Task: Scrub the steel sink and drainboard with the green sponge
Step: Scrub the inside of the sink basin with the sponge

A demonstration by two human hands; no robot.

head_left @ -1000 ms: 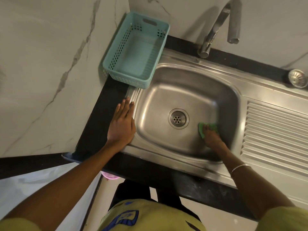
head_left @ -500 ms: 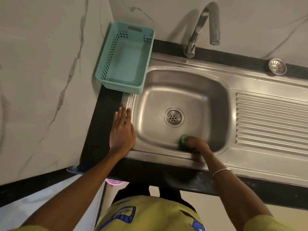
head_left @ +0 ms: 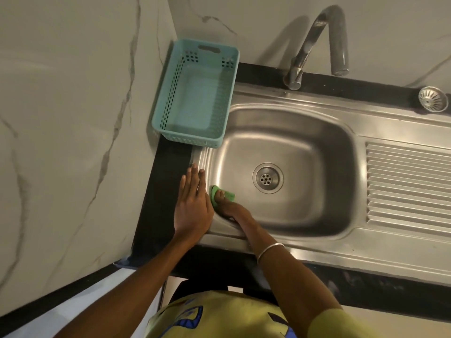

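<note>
Right hand (head_left: 228,208) is down in the stainless steel sink basin (head_left: 305,147), fingers pressing the green sponge (head_left: 220,192) against the near-left wall of the bowl, left of the round perforated drain (head_left: 268,178). Left hand (head_left: 192,203) lies flat, fingers straight, holding nothing, on the sink's left rim at the edge of the black worktop (head_left: 166,191). The ribbed steel drainboard (head_left: 407,186) runs off right. Far left sits a teal perforated plastic basket (head_left: 195,93); the curved chrome tap (head_left: 314,42) stands behind.
</note>
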